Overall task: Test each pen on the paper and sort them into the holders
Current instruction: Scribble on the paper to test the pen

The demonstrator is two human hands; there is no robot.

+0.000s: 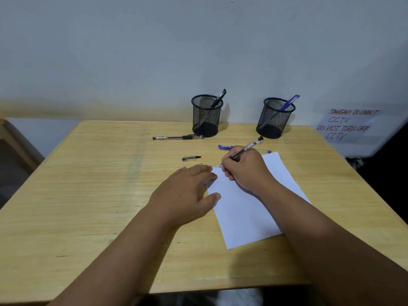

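My right hand [244,167] grips a clear black-ended pen [249,147], its tip down on the top left corner of the white paper [249,208]. My left hand [187,191] lies flat, its fingers pressing on the paper's left edge. A loose black pen cap [191,158] lies on the table beyond my left hand. A black pen [177,137] lies in front of the left mesh holder [206,117], which has one dark pen in it. A blue pen [226,147] lies partly hidden behind my right hand. The right mesh holder [274,119] has one blue pen in it.
The wooden table [99,184] stands against a pale wall. A handwritten paper notice [346,124] hangs at the right beyond the table's edge. Part of a chair or furniture [13,146] shows at the far left.
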